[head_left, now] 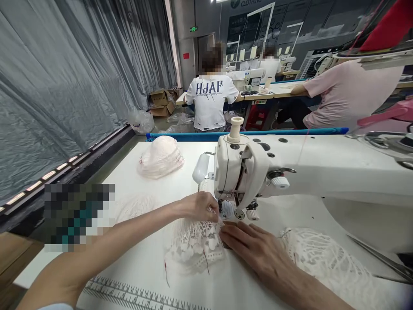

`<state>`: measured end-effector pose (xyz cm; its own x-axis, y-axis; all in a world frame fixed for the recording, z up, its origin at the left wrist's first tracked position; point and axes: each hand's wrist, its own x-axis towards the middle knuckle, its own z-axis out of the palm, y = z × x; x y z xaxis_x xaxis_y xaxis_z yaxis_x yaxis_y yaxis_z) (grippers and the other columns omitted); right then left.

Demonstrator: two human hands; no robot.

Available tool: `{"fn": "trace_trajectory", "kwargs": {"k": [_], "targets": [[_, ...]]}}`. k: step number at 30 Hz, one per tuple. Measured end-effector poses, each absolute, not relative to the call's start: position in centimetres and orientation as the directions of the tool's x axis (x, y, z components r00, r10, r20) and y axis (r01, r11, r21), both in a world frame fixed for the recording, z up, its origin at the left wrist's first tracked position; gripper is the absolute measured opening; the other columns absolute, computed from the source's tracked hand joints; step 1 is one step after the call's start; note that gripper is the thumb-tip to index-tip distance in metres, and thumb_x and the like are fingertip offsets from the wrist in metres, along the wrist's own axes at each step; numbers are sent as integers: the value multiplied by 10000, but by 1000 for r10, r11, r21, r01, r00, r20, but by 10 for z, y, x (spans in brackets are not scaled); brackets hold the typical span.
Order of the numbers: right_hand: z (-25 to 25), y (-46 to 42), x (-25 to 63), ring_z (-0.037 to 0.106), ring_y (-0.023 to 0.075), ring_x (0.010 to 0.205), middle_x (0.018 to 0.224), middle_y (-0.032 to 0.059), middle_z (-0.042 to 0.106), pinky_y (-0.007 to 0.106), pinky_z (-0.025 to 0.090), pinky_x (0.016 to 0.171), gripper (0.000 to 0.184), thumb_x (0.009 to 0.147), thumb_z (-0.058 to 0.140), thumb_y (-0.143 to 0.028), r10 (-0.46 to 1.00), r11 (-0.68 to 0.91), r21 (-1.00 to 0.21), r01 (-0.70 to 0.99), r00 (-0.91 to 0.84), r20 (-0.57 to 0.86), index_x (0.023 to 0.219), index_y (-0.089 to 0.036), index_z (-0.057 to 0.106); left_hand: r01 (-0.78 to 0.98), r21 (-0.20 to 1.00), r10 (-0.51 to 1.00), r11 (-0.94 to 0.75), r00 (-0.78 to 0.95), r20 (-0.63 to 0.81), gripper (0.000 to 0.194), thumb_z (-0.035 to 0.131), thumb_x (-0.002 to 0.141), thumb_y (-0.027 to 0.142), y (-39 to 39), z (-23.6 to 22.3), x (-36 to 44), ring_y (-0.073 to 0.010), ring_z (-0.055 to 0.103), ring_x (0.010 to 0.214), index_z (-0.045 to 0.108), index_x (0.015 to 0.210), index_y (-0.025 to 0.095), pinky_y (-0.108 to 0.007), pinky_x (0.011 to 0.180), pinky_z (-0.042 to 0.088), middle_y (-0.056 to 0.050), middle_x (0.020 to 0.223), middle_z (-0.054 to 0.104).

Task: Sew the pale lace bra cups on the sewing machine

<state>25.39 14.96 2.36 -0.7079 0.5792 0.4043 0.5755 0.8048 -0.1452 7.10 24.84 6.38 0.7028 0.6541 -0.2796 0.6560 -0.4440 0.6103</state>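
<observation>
A piece of white lace (206, 241) with scalloped trim and loose dark red thread ends lies under the head of a white sewing machine (309, 161). My left hand (202, 207) pinches the lace's upper edge, close to the presser foot and needle area. On the near side of the needle, my right hand (254, 247) lies flat with fingers stretched forward, its fingertips at the lace's right edge. What is under those fingertips is hidden.
More white lace (325, 254) lies at right beside metal scissors (380, 258). A pale stack of fabric (161, 157) sits at the back left. A ruler scale (129, 297) runs along the table's front. Beyond the blue bar (193, 136), several people sit by other machines.
</observation>
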Motion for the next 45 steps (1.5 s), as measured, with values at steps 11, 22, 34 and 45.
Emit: {"fn": "trace_trajectory", "kwargs": {"k": [11,22,34,45], "targets": [[24,148,249,614,190,861,992,96,662,291,449,625,350,929,258,-79,618,771,-171,613,-655,435,1038,-158,581,628,142,642,-765,727,242,232,401,861,47,200,52,56,-178,538,817,599,847,167,-333,735,354,-60,900,619],[17,153,251,638,177,785,1101,119,649,302,453,597,419,808,306,39,582,747,9,665,-660,475,1087,-96,588,556,71,560,-828,816,143,115,483,751,59,228,44,56,-115,538,673,542,762,157,-350,927,313,12,780,583],[15,145,250,576,174,729,982,107,641,297,416,592,381,882,281,-32,683,684,-77,725,-599,418,1120,-126,563,479,50,476,-876,844,248,182,408,844,30,202,42,56,-132,552,799,536,892,150,-334,854,358,-12,869,581],[14,144,252,549,162,680,890,88,625,291,371,602,363,921,242,-76,690,689,-120,715,-595,412,1112,-136,544,498,91,503,-862,821,270,172,394,892,92,202,37,56,-113,545,763,526,798,148,-333,799,352,-6,854,595]]}}
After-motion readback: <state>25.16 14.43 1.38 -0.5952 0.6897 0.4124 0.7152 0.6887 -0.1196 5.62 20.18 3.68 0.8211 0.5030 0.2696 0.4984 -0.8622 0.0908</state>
